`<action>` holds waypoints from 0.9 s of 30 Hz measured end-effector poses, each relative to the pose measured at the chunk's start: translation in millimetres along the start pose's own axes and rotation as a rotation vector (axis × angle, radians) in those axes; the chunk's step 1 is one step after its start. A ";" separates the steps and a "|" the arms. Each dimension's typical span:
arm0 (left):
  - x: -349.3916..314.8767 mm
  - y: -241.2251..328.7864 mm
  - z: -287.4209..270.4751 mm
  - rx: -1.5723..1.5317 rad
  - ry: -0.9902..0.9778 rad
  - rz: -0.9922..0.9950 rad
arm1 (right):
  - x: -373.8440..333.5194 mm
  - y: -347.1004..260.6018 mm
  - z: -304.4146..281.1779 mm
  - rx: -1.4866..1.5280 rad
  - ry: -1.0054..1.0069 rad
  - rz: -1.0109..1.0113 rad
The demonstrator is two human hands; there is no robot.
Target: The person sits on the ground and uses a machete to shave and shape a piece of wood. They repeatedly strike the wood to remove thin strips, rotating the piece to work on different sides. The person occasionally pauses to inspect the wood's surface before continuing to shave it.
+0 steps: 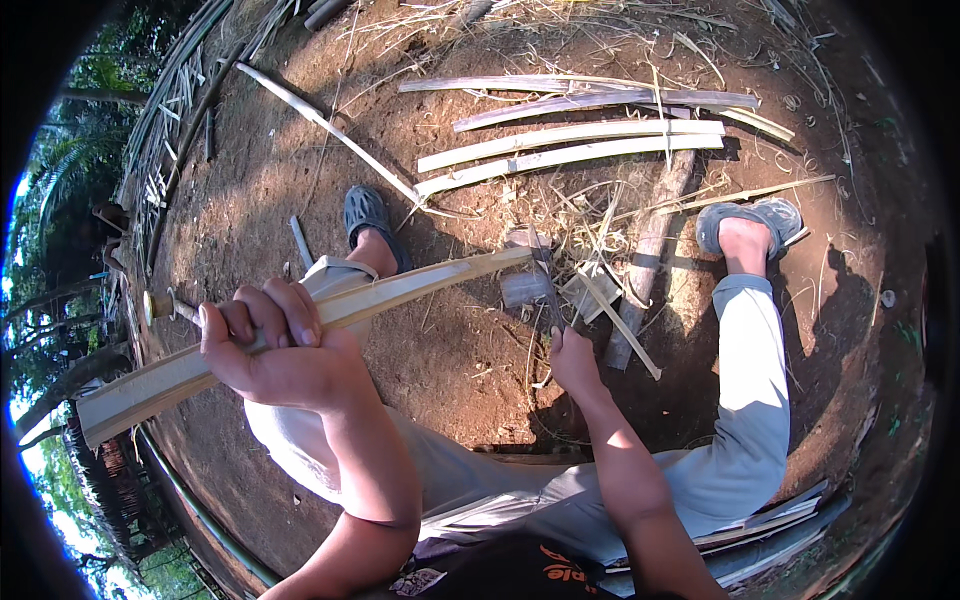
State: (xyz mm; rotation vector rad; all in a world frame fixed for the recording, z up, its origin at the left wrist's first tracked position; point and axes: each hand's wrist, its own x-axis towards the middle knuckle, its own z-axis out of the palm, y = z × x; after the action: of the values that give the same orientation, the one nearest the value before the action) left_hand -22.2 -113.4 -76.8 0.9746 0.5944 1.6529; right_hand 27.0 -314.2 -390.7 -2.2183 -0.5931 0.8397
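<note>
My left hand (pixel 280 345) is wrapped round a long, pale split-bamboo slat (pixel 425 285) held slantwise over my left leg. Its wide end sticks out at the lower left, and its narrow end reaches the middle. There, a knife (pixel 547 275) with a long dark blade meets or crosses the slat's tip; exact contact is hard to tell. My right hand (pixel 575 362) grips the knife low down, fingers closed on a handle that is mostly hidden. Just below the slat's tip, a short wooden block (pixel 524 291) is on the ground.
Several split-bamboo slats (pixel 570 157) lie ahead, partly across a log (pixel 655 235). Shavings (pixel 590 225) surround the block. A long pale pole (pixel 320 122) lies at the left. My shoes (pixel 375 220) stand apart on brown soil. More strips (pixel 765 525) lie beside my right thigh.
</note>
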 end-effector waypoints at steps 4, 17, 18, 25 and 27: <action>0.0 -0.2 5.0 0.046 0.042 0.008 | -6.0 0.0 10.8 0.020 -0.009 0.024; -0.1 0.1 -4.2 0.046 0.033 0.010 | -4.8 -21.6 -0.7 0.074 -0.009 -0.016; 1.6 2.9 -3.8 0.077 0.036 0.025 | -13.0 -28.4 -4.1 0.088 -0.028 -0.027; 6.7 -0.5 -13.0 0.051 -0.006 -0.006 | -6.4 -7.7 -8.1 0.023 -0.050 0.031; 6.1 2.2 -6.9 0.082 -0.007 0.002 | -1.0 4.7 7.8 0.014 -0.015 0.017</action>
State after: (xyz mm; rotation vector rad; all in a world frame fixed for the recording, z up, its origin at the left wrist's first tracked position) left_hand -29.7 -107.7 -76.9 1.0405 0.6610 1.6372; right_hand 21.6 -314.5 -398.1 -2.2093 -0.5747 0.8669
